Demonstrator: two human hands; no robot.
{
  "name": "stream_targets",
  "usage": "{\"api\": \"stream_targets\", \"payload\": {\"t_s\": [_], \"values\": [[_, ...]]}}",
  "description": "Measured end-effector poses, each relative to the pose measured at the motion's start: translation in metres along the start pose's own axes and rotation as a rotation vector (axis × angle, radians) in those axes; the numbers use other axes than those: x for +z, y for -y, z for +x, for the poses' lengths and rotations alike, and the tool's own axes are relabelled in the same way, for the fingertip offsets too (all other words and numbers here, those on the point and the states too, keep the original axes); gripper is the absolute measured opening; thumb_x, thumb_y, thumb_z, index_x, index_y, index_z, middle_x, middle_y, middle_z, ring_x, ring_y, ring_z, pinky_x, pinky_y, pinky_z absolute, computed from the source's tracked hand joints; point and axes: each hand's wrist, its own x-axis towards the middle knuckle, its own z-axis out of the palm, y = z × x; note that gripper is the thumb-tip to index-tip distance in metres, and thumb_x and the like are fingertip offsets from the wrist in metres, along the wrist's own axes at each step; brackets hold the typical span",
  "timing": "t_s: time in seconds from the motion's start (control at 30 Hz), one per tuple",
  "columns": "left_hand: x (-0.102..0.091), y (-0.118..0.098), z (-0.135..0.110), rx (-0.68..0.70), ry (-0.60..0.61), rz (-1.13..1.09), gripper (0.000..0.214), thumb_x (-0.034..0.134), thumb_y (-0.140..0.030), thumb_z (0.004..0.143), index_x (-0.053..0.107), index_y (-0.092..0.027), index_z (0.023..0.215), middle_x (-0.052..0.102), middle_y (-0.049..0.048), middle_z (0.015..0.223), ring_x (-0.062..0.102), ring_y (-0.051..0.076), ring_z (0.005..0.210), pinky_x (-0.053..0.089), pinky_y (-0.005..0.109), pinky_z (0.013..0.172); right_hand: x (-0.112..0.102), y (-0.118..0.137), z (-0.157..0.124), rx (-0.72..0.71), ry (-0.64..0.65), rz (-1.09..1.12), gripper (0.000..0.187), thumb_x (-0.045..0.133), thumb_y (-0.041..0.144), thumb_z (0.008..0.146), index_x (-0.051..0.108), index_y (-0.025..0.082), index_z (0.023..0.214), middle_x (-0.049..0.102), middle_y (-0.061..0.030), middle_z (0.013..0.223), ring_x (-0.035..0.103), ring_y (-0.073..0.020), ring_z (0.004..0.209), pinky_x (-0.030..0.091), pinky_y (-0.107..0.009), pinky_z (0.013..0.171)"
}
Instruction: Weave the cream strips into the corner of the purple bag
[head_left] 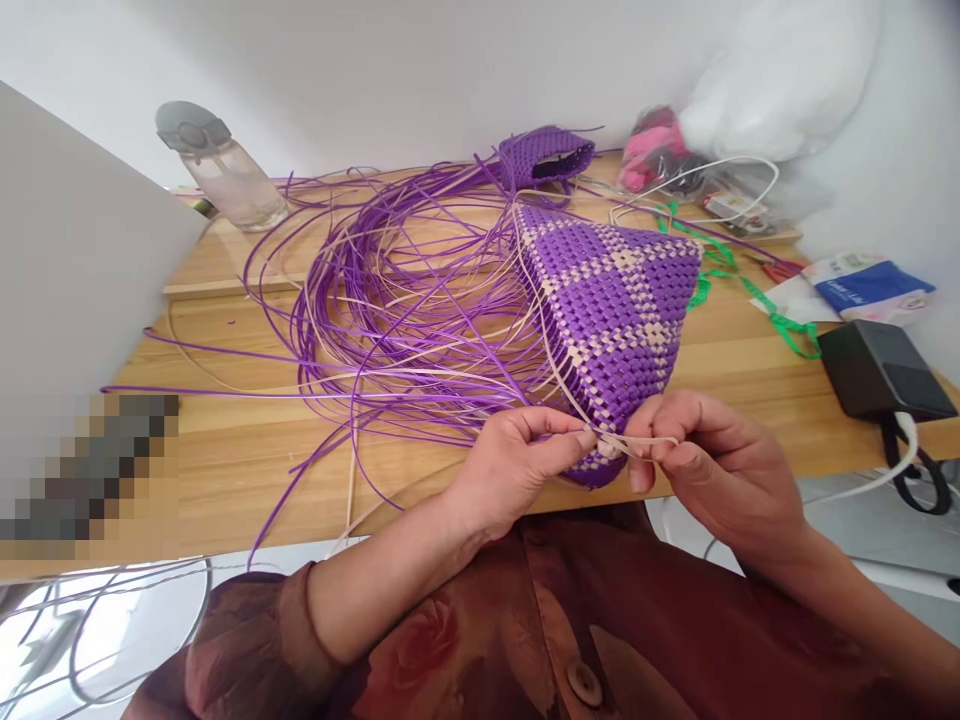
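Note:
A half-woven basket (pixel 611 300) of purple and cream strips lies on its side on the wooden table (pixel 247 450), its near corner at the table's front edge. My left hand (pixel 517 465) pinches that corner with closed fingers. My right hand (pixel 705 455) is closed on a cream strip (pixel 649 441) that runs between both hands. Long loose purple and cream strips (pixel 390 320) fan out from the basket to the left.
A clear water bottle (pixel 225 170) stands at the back left. A smaller purple woven piece (pixel 544 155) lies at the back. Plastic bags (pixel 750 90), green tape (pixel 750 295), red scissors (pixel 776 266), a blue packet (pixel 874 283) and a black box (pixel 881 370) sit on the right.

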Motion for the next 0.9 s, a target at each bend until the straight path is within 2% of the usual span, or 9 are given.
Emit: {"api": "stream_targets", "payload": {"t_s": [0.07, 0.17, 0.27, 0.37, 0.5, 0.63, 0.8, 0.9], "values": [[0.0, -0.001, 0.001, 0.004, -0.02, 0.009, 0.04, 0.103, -0.044, 0.055, 0.079, -0.016, 0.071, 0.071, -0.0001, 0.064, 0.053, 0.008, 0.056, 0.047, 0.027, 0.066, 0.0, -0.001, -0.002, -0.037, 0.017, -0.021, 0.023, 0.075, 0.046, 0.098, 0.07, 0.027, 0.085, 0.071, -0.0009, 0.082, 0.068, -0.0136, 0.059, 0.058, -0.028, 0.058], [-0.001, -0.002, 0.002, 0.014, -0.034, 0.021, 0.037, 0.103, -0.039, 0.056, 0.08, -0.016, 0.072, 0.07, -0.0011, 0.063, 0.05, 0.006, 0.055, 0.044, 0.025, 0.064, 0.0, -0.003, -0.006, -0.124, 0.038, -0.173, 0.009, 0.071, 0.035, 0.101, 0.074, 0.031, 0.094, 0.077, -0.0025, 0.095, 0.071, -0.0146, 0.066, 0.061, -0.03, 0.065], [-0.001, -0.003, 0.004, 0.011, -0.041, 0.015, 0.037, 0.104, -0.036, 0.053, 0.08, -0.015, 0.072, 0.07, -0.001, 0.064, 0.052, 0.007, 0.057, 0.042, 0.024, 0.064, 0.0, -0.005, -0.009, -0.197, 0.019, -0.306, 0.01, 0.067, 0.024, 0.102, 0.073, 0.032, 0.1, 0.079, -0.0032, 0.1, 0.076, -0.0185, 0.084, 0.062, -0.032, 0.075], [-0.001, -0.004, 0.005, 0.007, -0.041, 0.0, 0.038, 0.104, -0.035, 0.051, 0.08, -0.014, 0.072, 0.074, 0.0013, 0.069, 0.058, 0.008, 0.061, 0.044, 0.024, 0.065, -0.001, -0.006, -0.009, -0.27, 0.019, -0.436, 0.017, 0.072, 0.017, 0.097, 0.07, 0.031, 0.106, 0.078, -0.0035, 0.105, 0.076, -0.0201, 0.102, 0.062, -0.032, 0.085], [0.0, -0.005, 0.004, 0.019, -0.022, 0.021, 0.035, 0.104, -0.034, 0.054, 0.079, -0.015, 0.071, 0.075, 0.0019, 0.07, 0.061, 0.009, 0.062, 0.049, 0.025, 0.067, -0.003, -0.004, -0.005, -0.376, 0.0, -0.572, 0.019, 0.076, 0.013, 0.092, 0.071, 0.028, 0.102, 0.077, -0.0031, 0.097, 0.075, -0.0188, 0.09, 0.061, -0.032, 0.081], [0.001, -0.006, 0.001, 0.028, -0.021, 0.036, 0.032, 0.104, -0.026, 0.053, 0.08, -0.015, 0.071, 0.075, 0.0004, 0.069, 0.062, 0.009, 0.061, 0.051, 0.023, 0.065, -0.002, -0.004, -0.001, -0.394, 0.024, -0.432, 0.007, 0.073, 0.018, 0.098, 0.073, 0.025, 0.095, 0.075, -0.0032, 0.086, 0.073, -0.0172, 0.078, 0.061, -0.03, 0.071], [0.004, -0.004, 0.0, 0.034, -0.051, 0.041, 0.032, 0.104, -0.025, 0.052, 0.079, -0.015, 0.071, 0.076, 0.0013, 0.07, 0.064, 0.011, 0.063, 0.051, 0.023, 0.063, 0.002, -0.008, 0.002, -0.189, 0.009, -0.046, 0.018, 0.067, 0.032, 0.104, 0.071, 0.024, 0.089, 0.068, 0.0, 0.083, 0.061, -0.0091, 0.053, 0.049, -0.025, 0.048], [0.003, -0.001, 0.001, 0.039, -0.059, 0.029, 0.034, 0.104, -0.027, 0.051, 0.078, -0.015, 0.07, 0.076, 0.0016, 0.071, 0.064, 0.012, 0.064, 0.052, 0.025, 0.066, 0.004, -0.011, 0.004, -0.147, 0.014, 0.064, 0.021, 0.069, 0.035, 0.103, 0.071, 0.024, 0.086, 0.066, 0.0007, 0.077, 0.06, -0.0095, 0.051, 0.046, -0.026, 0.047]]}}
